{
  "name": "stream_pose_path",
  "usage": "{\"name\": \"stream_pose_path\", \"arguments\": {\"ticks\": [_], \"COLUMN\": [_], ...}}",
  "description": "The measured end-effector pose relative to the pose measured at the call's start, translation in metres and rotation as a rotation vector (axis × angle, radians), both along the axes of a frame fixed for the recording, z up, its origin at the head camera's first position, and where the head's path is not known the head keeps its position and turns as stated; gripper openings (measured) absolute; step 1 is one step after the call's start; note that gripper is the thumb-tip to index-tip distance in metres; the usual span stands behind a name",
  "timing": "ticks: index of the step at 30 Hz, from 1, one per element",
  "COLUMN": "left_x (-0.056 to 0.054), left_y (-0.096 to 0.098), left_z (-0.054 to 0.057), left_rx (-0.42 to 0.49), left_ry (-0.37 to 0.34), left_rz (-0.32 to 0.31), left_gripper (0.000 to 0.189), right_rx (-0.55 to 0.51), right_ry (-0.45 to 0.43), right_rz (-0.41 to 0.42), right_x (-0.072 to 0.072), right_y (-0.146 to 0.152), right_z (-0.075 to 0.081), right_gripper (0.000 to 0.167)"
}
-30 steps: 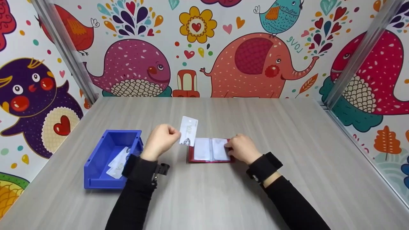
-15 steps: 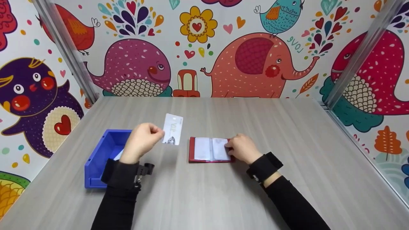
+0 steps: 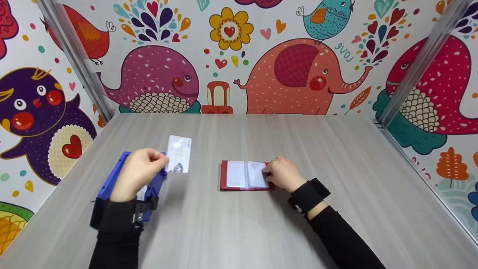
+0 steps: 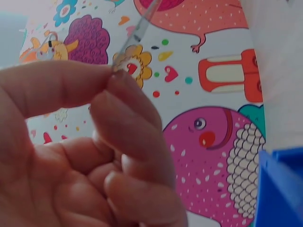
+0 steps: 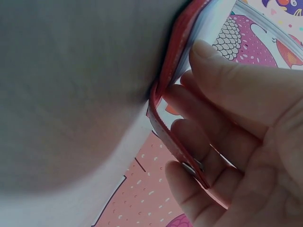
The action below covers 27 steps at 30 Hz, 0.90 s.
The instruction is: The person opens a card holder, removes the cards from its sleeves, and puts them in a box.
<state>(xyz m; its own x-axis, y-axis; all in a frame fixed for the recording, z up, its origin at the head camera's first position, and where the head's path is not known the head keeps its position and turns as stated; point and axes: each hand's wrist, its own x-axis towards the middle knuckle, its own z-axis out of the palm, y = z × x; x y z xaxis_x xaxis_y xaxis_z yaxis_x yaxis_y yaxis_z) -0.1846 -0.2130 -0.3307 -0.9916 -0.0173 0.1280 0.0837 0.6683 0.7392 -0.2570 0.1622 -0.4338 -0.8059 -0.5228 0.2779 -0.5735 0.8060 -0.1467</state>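
My left hand (image 3: 140,172) pinches a white VIP card (image 3: 179,155) between thumb and fingertips, raised beside the blue bin (image 3: 109,184). From the left wrist camera the card (image 4: 140,29) shows edge-on. Another card (image 3: 142,192) shows in the bin, partly hidden by the left hand and wrist. A red card holder (image 3: 236,175) lies open on the table with clear sleeves facing up. My right hand (image 3: 284,174) grips its right edge. In the right wrist view, the thumb (image 5: 208,54) lies on the sleeves, and a red strap with a snap (image 5: 171,137) passes among the fingers.
The grey wood-look table (image 3: 239,231) reaches back to a printed cartoon wall (image 3: 257,74). Metal posts (image 3: 76,59) stand at its rear corners. A black strap (image 3: 309,194) with a small device sits on each wrist.
My left hand has moved left with the card, away from the card holder and over to the blue bin. My right hand has stayed at the holder's right edge.
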Motion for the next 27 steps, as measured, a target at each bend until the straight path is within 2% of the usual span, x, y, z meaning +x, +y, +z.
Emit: {"name": "stream_pose_path", "arguments": {"ticks": [3,17,27], "left_x": [0.003,0.013,0.021], "left_y": [-0.010,-0.052,-0.080], "left_z": [0.000,-0.004,-0.011], "left_rx": [0.008,0.023,0.017], "left_ry": [0.004,-0.065,-0.060], "left_rz": [0.005,0.053,0.093], "left_gripper": [0.023,0.028,0.030], "right_rx": [0.004,0.025,0.018], "right_ry": [-0.008,-0.037,0.018], "right_rz": [-0.003,-0.020,0.013], "right_x": [0.000,-0.001,-0.002], "right_y": [0.000,-0.001,0.002], "right_z": [0.000,0.000,-0.003], "right_gripper": [0.020,0.018,0.021]}}
